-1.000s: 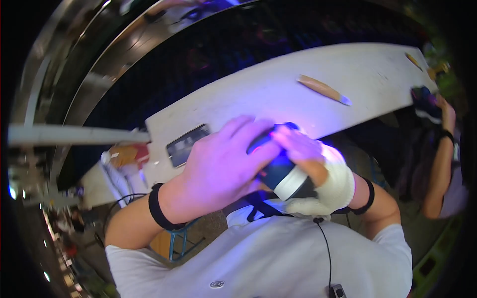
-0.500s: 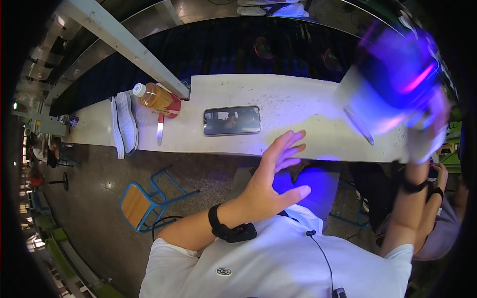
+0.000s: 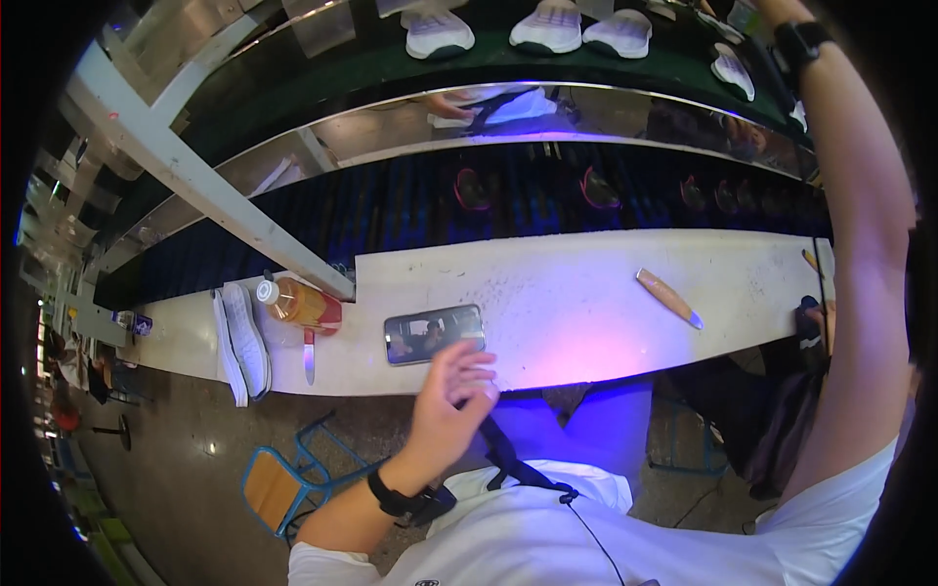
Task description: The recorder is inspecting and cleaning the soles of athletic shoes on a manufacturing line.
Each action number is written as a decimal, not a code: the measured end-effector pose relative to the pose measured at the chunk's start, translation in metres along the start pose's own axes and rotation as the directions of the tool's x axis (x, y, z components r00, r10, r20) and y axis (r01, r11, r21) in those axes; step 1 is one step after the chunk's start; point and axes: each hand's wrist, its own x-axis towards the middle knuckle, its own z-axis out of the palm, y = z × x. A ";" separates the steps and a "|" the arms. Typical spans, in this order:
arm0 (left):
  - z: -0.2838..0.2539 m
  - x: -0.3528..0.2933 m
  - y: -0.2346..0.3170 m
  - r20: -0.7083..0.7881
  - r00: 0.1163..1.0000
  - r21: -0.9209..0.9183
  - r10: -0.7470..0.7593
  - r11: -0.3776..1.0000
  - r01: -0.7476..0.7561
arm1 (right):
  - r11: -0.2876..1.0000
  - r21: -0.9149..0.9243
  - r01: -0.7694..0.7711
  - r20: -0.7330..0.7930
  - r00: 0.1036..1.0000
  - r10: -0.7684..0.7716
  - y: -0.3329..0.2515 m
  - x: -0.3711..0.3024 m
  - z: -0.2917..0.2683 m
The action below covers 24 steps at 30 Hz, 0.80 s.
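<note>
My left hand (image 3: 451,398) hovers over the near edge of the white bench (image 3: 567,293), fingers loosely curved and apart from the thumb, holding nothing. Its fingertips overlap the lower right corner of a dark-screened phone (image 3: 430,334) lying on the bench. My right arm stretches far forward past the bench toward the upper right. Only the wrist side of my right hand (image 3: 780,12) shows at the top edge; its fingers are cut off. A knife with a wooden handle (image 3: 664,295) lies on the right half of the bench, under bluish light.
At left stand a bottle of amber drink (image 3: 298,305), a red-handled knife (image 3: 310,356) and a pair of white shoe soles (image 3: 242,337). A slanted metal post (image 3: 205,186) rises behind them. Beyond the dark rollers, white shoes (image 3: 545,27) sit on a green belt. A stool (image 3: 278,488) stands below left.
My right arm has swung from the bench's right side up and far forward, and the blurred, blue-lit object there is gone from view. My left hand has moved left, to the phone.
</note>
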 end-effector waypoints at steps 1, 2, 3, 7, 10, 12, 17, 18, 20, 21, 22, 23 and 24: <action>-0.009 0.006 0.001 -0.026 1.000 0.024 0.005 1.000 -0.005 | 0.996 0.094 -0.009 0.090 0.996 0.001 0.015 -0.055 0.010; -0.021 0.013 0.006 -0.028 0.997 0.074 0.075 0.995 -0.073 | 0.979 0.193 -0.063 0.195 0.981 0.024 0.035 -0.129 0.013; -0.031 0.024 0.008 -0.082 0.992 0.084 0.096 0.993 -0.089 | 0.945 0.280 -0.171 0.330 0.941 0.073 0.058 -0.215 0.010; -0.072 0.092 0.040 -0.166 0.958 0.113 0.234 0.969 -0.218 | 0.470 0.186 -0.863 0.854 0.379 0.358 0.139 -0.553 -0.052; -0.088 0.163 0.061 -0.289 0.952 0.069 0.099 0.994 -0.083 | -0.733 0.306 -0.607 0.916 0.398 0.052 0.097 -0.579 -0.076; -0.086 0.216 0.059 -0.305 0.952 0.087 0.011 0.996 0.016 | 0.457 0.380 -0.805 0.841 0.506 0.192 0.025 -0.440 -0.056; -0.068 0.332 0.011 -0.351 0.915 0.205 -0.201 0.937 0.284 | 0.772 0.634 -0.043 0.327 0.919 -0.218 -0.243 -0.065 0.018; -0.063 0.350 -0.002 -0.366 0.905 0.216 -0.216 0.926 0.309 | 0.794 0.607 0.028 0.263 0.936 -0.233 -0.279 -0.020 0.038; -0.053 0.381 -0.030 -0.419 0.861 0.297 -0.287 0.853 0.429 | 0.868 0.495 0.032 0.269 0.945 -0.188 -0.293 0.006 0.042; -0.047 0.394 -0.042 -0.471 0.829 0.344 -0.300 0.803 0.486 | 0.905 0.403 0.138 0.178 0.958 -0.226 -0.298 0.012 0.054; -0.045 0.403 -0.050 -0.524 0.810 0.414 -0.263 0.752 0.512 | 0.926 0.300 0.231 0.119 0.954 -0.276 -0.298 0.015 0.062; -0.046 0.410 -0.051 -0.600 0.772 0.495 -0.211 0.660 0.565 | 0.931 0.057 0.360 0.142 0.920 -0.365 -0.299 0.016 0.066; -0.047 0.411 -0.048 -0.541 0.804 0.550 -0.246 0.620 0.560 | 0.907 -0.055 0.417 0.185 0.897 -0.401 -0.299 0.015 0.069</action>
